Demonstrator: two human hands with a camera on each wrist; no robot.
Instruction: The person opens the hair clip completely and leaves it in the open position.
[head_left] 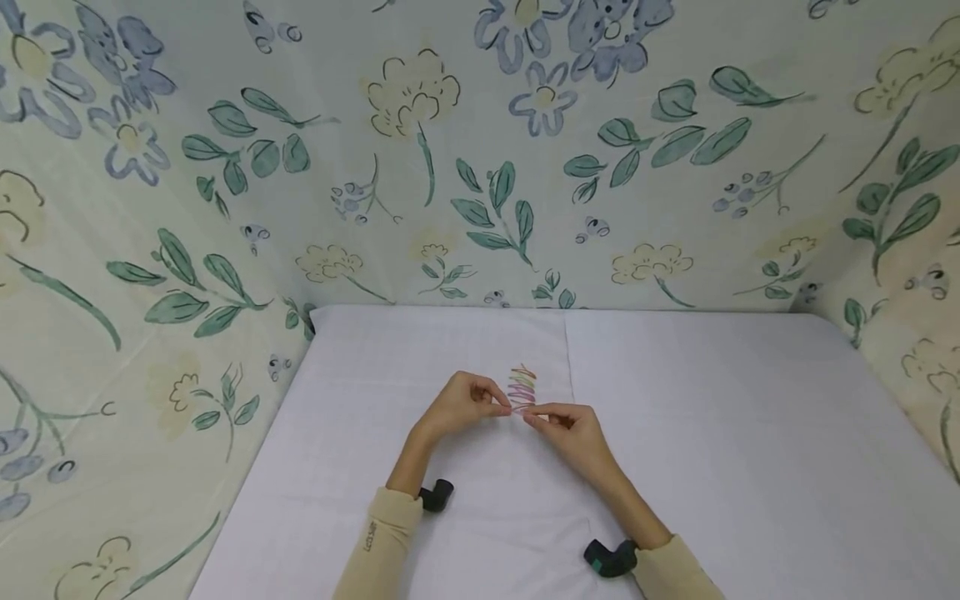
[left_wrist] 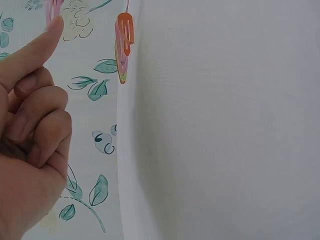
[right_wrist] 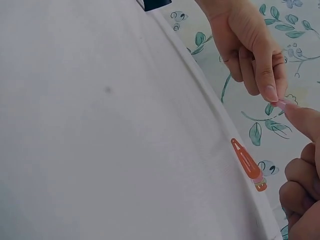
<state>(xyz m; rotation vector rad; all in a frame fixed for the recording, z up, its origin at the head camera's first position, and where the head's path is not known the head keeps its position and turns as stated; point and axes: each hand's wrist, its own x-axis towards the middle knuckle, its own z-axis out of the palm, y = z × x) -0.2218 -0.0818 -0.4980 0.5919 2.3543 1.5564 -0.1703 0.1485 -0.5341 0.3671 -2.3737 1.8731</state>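
Observation:
Several snap hair clips [head_left: 522, 385] in orange, yellowish and pink lie in a column on the white cloth, just beyond the hands in the head view. My left hand [head_left: 467, 404] and right hand [head_left: 572, 429] meet at the near end of this column. Between their fingertips they pinch a small pink hair clip [right_wrist: 280, 104], mostly covered by the fingers. The left wrist view has the left hand [left_wrist: 37, 120] with its other fingers curled, near a pink piece [left_wrist: 54, 9] at the top edge. Orange clips show edge-on there [left_wrist: 125, 30] and in the right wrist view [right_wrist: 245, 157].
A white cloth [head_left: 750, 442] covers the table, with a crease running away from me near its middle. Floral fabric [head_left: 480, 150] hangs at the back and sides. Dark wrist cameras [head_left: 611, 558] sit at both sleeve cuffs.

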